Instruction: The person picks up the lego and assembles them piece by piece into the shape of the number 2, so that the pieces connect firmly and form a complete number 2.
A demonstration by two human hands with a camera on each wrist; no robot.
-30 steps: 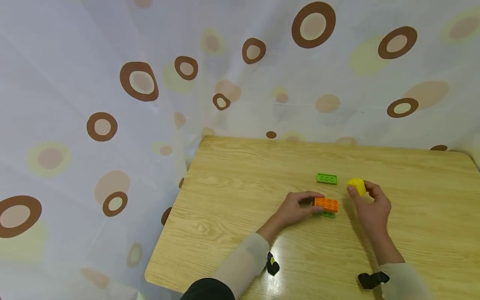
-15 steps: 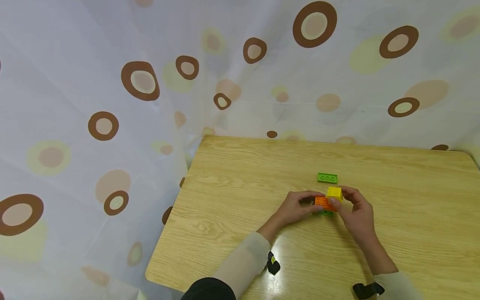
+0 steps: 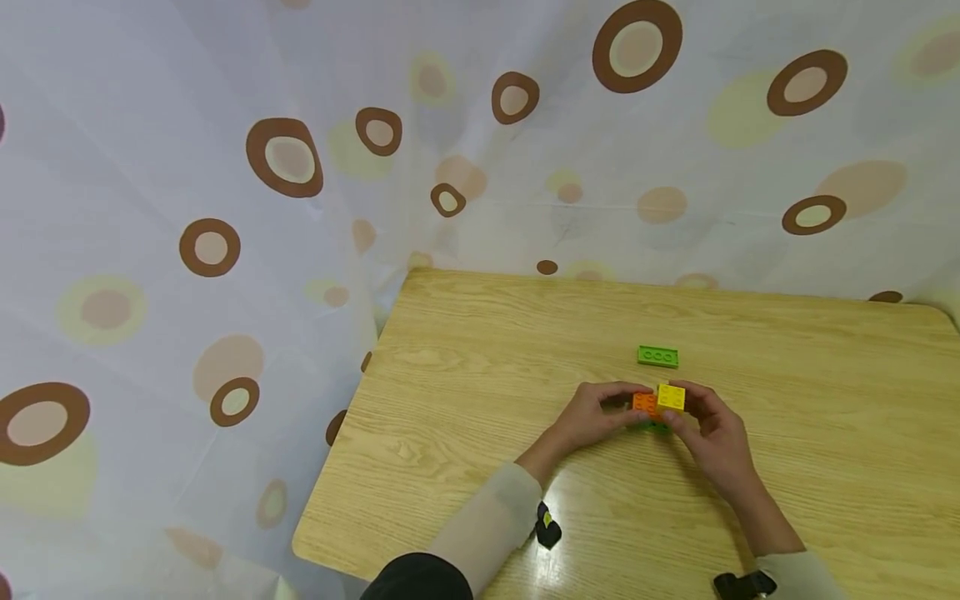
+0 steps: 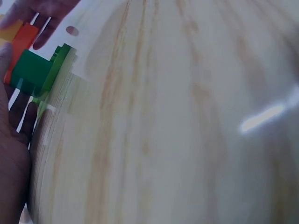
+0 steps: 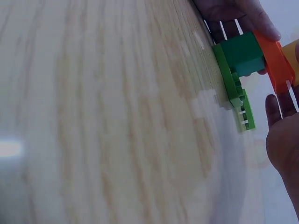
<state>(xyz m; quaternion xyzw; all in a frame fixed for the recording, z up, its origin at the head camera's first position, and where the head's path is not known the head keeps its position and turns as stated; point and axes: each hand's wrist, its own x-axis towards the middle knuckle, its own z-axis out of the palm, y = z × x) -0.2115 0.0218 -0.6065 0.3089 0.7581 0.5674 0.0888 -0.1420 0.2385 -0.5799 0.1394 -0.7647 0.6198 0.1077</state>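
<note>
In the head view my left hand (image 3: 588,415) holds the orange brick (image 3: 643,403) between thumb and fingers. Under it, the wrist views show a dark green block (image 5: 243,52) standing on a light green plate (image 5: 226,77) on the table. My right hand (image 3: 720,437) pinches a yellow brick (image 3: 671,398), studs up, on the right part of the orange brick. The yellow and orange bricks look in contact; whether they are fully pressed together I cannot tell. The yellow brick is cut off at the edge of both wrist views.
A second light green plate (image 3: 657,357) lies a little behind the stack. The wooden table (image 3: 465,350) meets a patterned curtain (image 3: 510,192) at its back and left sides.
My right hand has carried the yellow brick leftward and lowered it onto the right part of the orange brick. My left hand has stayed on the orange brick.
</note>
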